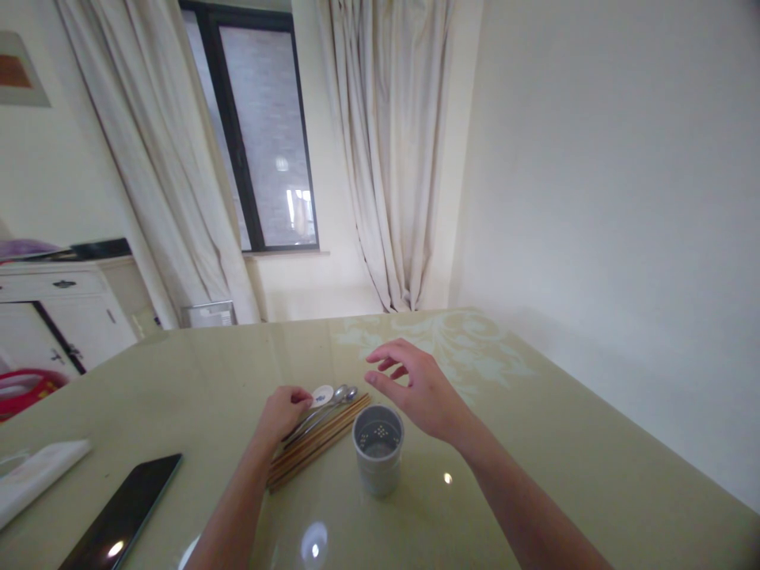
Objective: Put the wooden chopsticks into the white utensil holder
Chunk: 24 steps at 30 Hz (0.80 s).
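Note:
My left hand (286, 410) is closed, its fingertips pinching the near end of a white spoon (322, 395) with a small blue mark in its bowl. Beside it lie metal spoons (340, 393) and a bundle of wooden chopsticks (321, 442), side by side on the table. A grey utensil cup (378, 455) with small holes in its bottom stands upright just right of the chopsticks; nothing shows inside it. Above and behind the cup hovers my right hand (412, 384), fingers curved and apart, holding nothing.
The glossy greenish table (504, 475) carries a dark phone-like slab (124, 511) and a white flat object (41, 475) at the left. A red basket (29, 392) and white cabinet (77, 309) stand beyond its left edge. A wall (623, 237) borders the right side.

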Motion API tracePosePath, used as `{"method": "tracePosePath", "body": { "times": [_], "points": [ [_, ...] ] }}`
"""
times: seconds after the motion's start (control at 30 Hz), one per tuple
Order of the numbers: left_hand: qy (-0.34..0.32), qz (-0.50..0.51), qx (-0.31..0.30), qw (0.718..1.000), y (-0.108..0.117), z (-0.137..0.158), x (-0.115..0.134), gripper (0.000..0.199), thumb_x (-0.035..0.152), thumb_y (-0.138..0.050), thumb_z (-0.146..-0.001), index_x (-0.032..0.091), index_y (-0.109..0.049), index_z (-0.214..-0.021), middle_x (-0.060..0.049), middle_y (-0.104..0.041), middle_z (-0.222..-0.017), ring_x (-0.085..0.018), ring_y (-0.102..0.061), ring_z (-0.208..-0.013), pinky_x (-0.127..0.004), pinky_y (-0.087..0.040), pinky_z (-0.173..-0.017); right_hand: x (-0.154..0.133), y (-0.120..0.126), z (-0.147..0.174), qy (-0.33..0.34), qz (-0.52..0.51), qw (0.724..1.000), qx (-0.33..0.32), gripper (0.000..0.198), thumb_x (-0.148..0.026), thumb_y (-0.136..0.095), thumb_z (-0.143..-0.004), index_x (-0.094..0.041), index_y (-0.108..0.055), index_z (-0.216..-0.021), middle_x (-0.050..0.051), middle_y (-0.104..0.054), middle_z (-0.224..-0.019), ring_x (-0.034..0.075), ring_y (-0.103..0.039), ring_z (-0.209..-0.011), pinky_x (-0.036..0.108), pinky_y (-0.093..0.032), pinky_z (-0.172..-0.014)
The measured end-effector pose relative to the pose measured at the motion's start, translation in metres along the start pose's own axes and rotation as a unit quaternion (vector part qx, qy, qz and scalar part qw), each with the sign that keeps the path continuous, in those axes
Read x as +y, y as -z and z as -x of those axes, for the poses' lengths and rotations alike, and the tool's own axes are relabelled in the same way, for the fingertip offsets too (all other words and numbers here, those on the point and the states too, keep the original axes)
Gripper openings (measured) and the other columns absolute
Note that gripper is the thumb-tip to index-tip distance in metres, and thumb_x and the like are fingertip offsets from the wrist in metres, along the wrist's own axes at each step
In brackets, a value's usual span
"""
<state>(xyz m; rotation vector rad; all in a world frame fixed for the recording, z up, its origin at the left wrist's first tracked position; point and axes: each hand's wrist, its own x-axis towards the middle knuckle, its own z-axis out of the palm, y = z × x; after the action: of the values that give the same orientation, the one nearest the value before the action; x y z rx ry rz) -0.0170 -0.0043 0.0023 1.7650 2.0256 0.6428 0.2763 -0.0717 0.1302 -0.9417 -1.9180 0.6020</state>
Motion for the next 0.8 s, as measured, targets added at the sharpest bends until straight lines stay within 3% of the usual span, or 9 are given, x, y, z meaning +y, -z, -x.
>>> {"method": "tracePosePath", "body": {
  "times": [0.27, 0.47, 0.53, 0.67, 0.8],
  "points": [
    [-0.008, -0.025, 0.010, 1.000, -0.003, -0.002, 0.004, 0.018, 0.019, -0.062, -0.089, 0.017, -0.080, -0.090, -0.009, -0.083, -0.098, -0.022, -0.076, -0.097, -0.027, -0.052, -0.086, -0.015, 0.006, 0.004, -0.013, -0.029, 0.999, 0.001, 0.022, -0.039, -0.071, -0.097, -0.021, -0.075, -0.109, 0.007, -0.073, -0.111, 0.019, -0.071, -0.095, 0.030, -0.057, -0.079],
    [-0.014, -0.067, 0.027, 0.997, -0.005, 0.002, 0.014, 0.017, 0.016, -0.061, -0.090, 0.020, -0.078, -0.089, -0.009, -0.083, -0.100, -0.024, -0.076, -0.101, -0.028, -0.051, -0.086, -0.034, 0.018, 0.033, -0.004, -0.047, 0.996, 0.077, 0.030, -0.049, -0.057, -0.104, -0.025, -0.072, -0.112, 0.005, -0.074, -0.110, 0.020, -0.069, -0.101, 0.031, -0.054, -0.087],
    [-0.017, -0.077, 0.030, 0.996, -0.004, 0.005, 0.017, 0.018, 0.016, -0.061, -0.091, 0.020, -0.078, -0.089, -0.010, -0.082, -0.099, -0.025, -0.076, -0.100, -0.029, -0.051, -0.084, -0.021, 0.013, 0.054, -0.007, -0.036, 0.993, 0.110, 0.036, -0.054, -0.050, -0.106, -0.026, -0.069, -0.119, 0.007, -0.072, -0.113, 0.022, -0.068, -0.104, 0.033, -0.053, -0.091],
    [-0.026, -0.083, 0.044, 0.995, 0.010, 0.007, 0.031, 0.023, 0.019, -0.054, -0.095, 0.018, -0.077, -0.094, -0.014, -0.081, -0.101, -0.029, -0.075, -0.100, -0.034, -0.052, -0.084, 0.034, -0.013, 0.102, -0.069, -0.002, 0.983, 0.172, 0.049, -0.063, -0.039, -0.106, -0.026, -0.058, -0.131, 0.012, -0.067, -0.124, 0.026, -0.066, -0.111, 0.038, -0.054, -0.096],
    [-0.117, 0.003, 0.101, 0.988, 0.041, 0.019, 0.071, 0.028, 0.028, -0.048, -0.100, 0.021, -0.074, -0.108, -0.009, -0.080, -0.115, -0.025, -0.074, -0.106, -0.032, -0.052, -0.093, 0.076, -0.034, 0.122, -0.161, -0.019, 0.974, 0.157, 0.059, -0.071, -0.030, -0.103, -0.025, -0.054, -0.132, 0.013, -0.066, -0.126, 0.027, -0.067, -0.112, 0.041, -0.056, -0.097]
  ]
}}
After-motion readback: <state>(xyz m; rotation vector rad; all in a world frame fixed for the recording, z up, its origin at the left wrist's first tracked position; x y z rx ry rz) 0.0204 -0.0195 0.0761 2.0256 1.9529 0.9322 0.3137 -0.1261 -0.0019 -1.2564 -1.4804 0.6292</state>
